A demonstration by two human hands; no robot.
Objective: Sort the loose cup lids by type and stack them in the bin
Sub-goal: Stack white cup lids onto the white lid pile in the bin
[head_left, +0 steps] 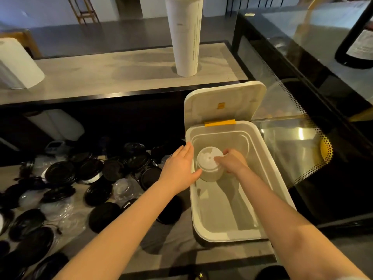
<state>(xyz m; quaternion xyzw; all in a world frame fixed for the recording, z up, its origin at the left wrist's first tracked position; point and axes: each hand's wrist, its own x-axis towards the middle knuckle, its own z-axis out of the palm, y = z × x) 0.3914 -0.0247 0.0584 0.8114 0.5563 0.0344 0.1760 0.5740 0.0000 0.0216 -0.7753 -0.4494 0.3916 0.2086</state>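
Two bare forearms reach forward over the grey surface (173,239). To the left lie the loose lids (60,172) (mostly black, a few clear), scattered and overlapping. On the right stands the white bin (201,229). Both hands meet at its far end on a stack of white lids (210,164). The left hand (179,168) lies straight-fingered against the stack's left side, and the right hand (232,162) curls round its right side. Behind them the bin's hinged cover (224,102) stands open. Farther back, a tall stack of paper cups (185,37) and a paper roll (16,63) sit on a raised shelf (121,71).
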